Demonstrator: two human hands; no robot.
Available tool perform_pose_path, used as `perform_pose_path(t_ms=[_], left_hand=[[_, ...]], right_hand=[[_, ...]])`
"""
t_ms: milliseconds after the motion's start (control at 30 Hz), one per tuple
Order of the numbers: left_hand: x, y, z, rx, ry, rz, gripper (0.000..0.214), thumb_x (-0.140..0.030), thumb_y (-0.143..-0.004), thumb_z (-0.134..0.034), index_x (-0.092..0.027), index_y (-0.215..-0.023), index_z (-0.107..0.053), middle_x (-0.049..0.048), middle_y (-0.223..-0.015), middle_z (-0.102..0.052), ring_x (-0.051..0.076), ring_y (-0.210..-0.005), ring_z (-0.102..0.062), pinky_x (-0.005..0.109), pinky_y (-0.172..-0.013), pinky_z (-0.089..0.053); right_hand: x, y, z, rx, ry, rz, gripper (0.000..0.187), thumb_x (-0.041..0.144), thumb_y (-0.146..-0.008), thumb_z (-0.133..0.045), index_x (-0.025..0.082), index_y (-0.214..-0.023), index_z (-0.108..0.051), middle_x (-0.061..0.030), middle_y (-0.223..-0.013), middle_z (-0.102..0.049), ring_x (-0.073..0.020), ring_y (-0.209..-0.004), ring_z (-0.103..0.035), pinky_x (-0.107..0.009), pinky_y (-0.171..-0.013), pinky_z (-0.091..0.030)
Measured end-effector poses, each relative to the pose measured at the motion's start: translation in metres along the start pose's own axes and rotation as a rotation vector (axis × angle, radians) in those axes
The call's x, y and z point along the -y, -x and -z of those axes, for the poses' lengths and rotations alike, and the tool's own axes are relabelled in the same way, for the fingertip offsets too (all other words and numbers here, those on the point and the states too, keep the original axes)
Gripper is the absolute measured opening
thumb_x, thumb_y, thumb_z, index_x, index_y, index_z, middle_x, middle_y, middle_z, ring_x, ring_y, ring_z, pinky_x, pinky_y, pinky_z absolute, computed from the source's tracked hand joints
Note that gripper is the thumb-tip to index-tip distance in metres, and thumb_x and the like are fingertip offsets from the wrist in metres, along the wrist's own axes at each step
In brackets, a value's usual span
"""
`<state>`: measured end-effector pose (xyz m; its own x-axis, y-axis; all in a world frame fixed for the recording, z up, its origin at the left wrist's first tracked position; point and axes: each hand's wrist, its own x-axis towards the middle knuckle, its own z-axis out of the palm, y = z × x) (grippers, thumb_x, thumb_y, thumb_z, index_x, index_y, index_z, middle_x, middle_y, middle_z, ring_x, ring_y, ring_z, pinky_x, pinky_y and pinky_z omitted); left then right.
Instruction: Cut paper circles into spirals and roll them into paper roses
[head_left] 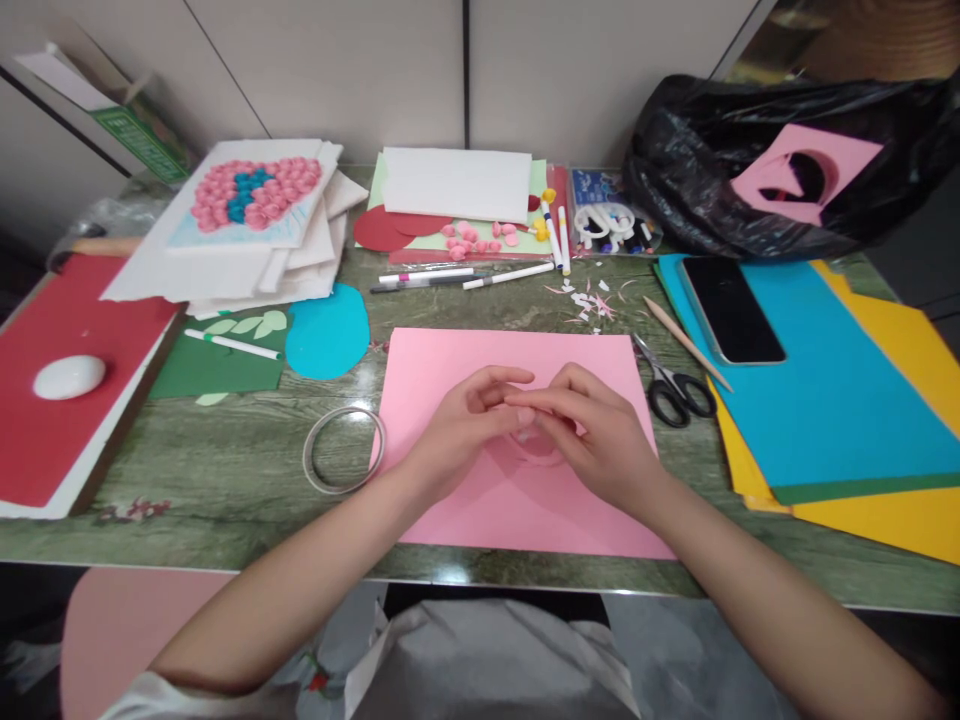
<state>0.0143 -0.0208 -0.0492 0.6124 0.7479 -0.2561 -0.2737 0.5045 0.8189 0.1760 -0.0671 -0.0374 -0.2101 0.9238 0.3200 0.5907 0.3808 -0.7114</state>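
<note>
Bent over the pink sheet (442, 500), near middle, seemingly curling a pink strip (536, 455) just under left hand (480, 410) and right hand (592, 430), fingertips together; can't tell about any pinch. Probably calls for light, steady pressure. Far back: pink flowers (466, 240).

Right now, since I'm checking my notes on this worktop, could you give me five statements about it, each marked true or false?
1. The left hand and right hand are over the pink sheet. True.
2. The scissors lie left of the pink sheet. False: the scissors lie to its right.
3. The phone lies partly on the blue sheet. True.
4. The white rounded object rests on yellow paper. False: it rests on the red sheet.
5. The black bag stands at the left end. False: it is toward the right.
</note>
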Motion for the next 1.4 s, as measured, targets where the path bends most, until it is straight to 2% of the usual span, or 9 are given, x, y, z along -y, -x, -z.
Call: perform_pose_path(t_ms=[133, 267, 433, 700, 900, 1200, 1300, 1400], left_hand=[[0.0021, -0.0004, -0.0009, -0.001, -0.011, 0.002, 0.030, -0.018, -0.069, -0.073, -0.020, -0.097, -0.061, 0.0002, -0.083, -0.064, 0.012, -0.075, -0.060, 0.026, -0.071, -0.045], [0.0022, -0.0005, -0.0030, 0.009, -0.012, 0.025, 0.030, -0.017, -0.068, -0.073, -0.019, -0.095, -0.062, 0.0006, -0.082, -0.064, 0.012, -0.077, -0.060, 0.026, -0.073, -0.045], [0.0003, 0.0005, -0.0062, 0.049, 0.019, 0.101, 0.032, -0.017, -0.065, -0.074, -0.018, -0.095, -0.061, 0.0020, -0.084, -0.063, 0.015, -0.077, -0.060, 0.031, -0.068, -0.050], [0.0002, -0.0005, -0.0038, -0.005, 0.004, 0.041, 0.031, -0.017, -0.065, -0.075, -0.018, -0.093, -0.062, 0.0000, -0.080, -0.066, 0.012, -0.075, -0.060, 0.025, -0.070, -0.047], [-0.0027, -0.0005, -0.0020, -0.054, 0.026, 0.031, 0.031, -0.018, -0.066, -0.075, -0.019, -0.094, -0.061, -0.0012, -0.075, -0.066, 0.011, -0.068, -0.061, 0.027, -0.070, -0.045], [-0.0002, -0.0011, 0.0007, -0.030, -0.053, -0.003, 0.032, -0.019, -0.067, -0.074, -0.019, -0.096, -0.060, -0.0022, -0.071, -0.065, 0.012, -0.065, -0.062, 0.027, -0.067, -0.046], [-0.0007, -0.0006, -0.0010, -0.046, -0.077, -0.016, 0.032, -0.019, -0.067, -0.075, -0.019, -0.095, -0.060, -0.0013, -0.074, -0.066, 0.012, -0.067, -0.062, 0.026, -0.067, -0.046], [-0.0016, 0.0001, -0.0036, -0.044, -0.073, -0.016, 0.033, -0.018, -0.065, -0.076, -0.019, -0.094, -0.061, 0.0000, -0.079, -0.069, 0.012, -0.071, -0.063, 0.027, -0.071, -0.045]], right_hand=[[0.0001, -0.0014, 0.0002, -0.096, 0.048, -0.030, 0.017, 0.011, -0.080, -0.061, 0.024, -0.090, -0.066, 0.0037, -0.068, -0.041, -0.0083, -0.059, -0.043, -0.022, -0.052, -0.034], [0.0007, -0.0030, 0.0004, -0.117, 0.069, -0.042, 0.008, 0.013, -0.077, -0.065, 0.021, -0.077, -0.064, 0.0049, -0.064, -0.039, -0.0076, -0.055, -0.040, -0.022, -0.050, -0.032], [0.0008, -0.0014, 0.0000, -0.106, 0.126, -0.021, 0.013, 0.016, -0.075, -0.066, 0.019, -0.067, -0.056, 0.0042, -0.064, -0.040, -0.0089, -0.057, -0.041, -0.022, -0.052, -0.032], [0.0032, -0.0037, 0.0022, -0.117, 0.124, 0.024, 0.008, 0.014, -0.074, -0.067, 0.020, -0.076, -0.062, 0.0040, -0.064, -0.044, -0.0102, -0.062, -0.045, -0.024, -0.058, -0.036], [0.0051, -0.0060, 0.0054, -0.123, 0.085, 0.020, 0.015, 0.011, -0.077, -0.064, 0.022, -0.087, -0.066, 0.0043, -0.063, -0.042, -0.0094, -0.060, -0.044, -0.022, -0.056, -0.036], [-0.0025, -0.0012, 0.0031, 0.095, 0.043, 0.014, 0.033, 0.015, -0.090, -0.046, 0.028, -0.117, -0.059, 0.0018, -0.074, -0.046, -0.0100, -0.065, -0.048, -0.022, -0.057, -0.038], [-0.0018, -0.0022, 0.0040, 0.067, 0.082, -0.018, 0.029, 0.015, -0.088, -0.048, 0.026, -0.111, -0.063, 0.0025, -0.069, -0.044, -0.0097, -0.061, -0.045, -0.022, -0.054, -0.036], [0.0003, -0.0040, 0.0057, -0.033, 0.101, -0.062, 0.018, 0.016, -0.083, -0.057, 0.025, -0.094, -0.068, 0.0042, -0.062, -0.042, -0.0089, -0.054, -0.039, -0.023, -0.049, -0.030]])
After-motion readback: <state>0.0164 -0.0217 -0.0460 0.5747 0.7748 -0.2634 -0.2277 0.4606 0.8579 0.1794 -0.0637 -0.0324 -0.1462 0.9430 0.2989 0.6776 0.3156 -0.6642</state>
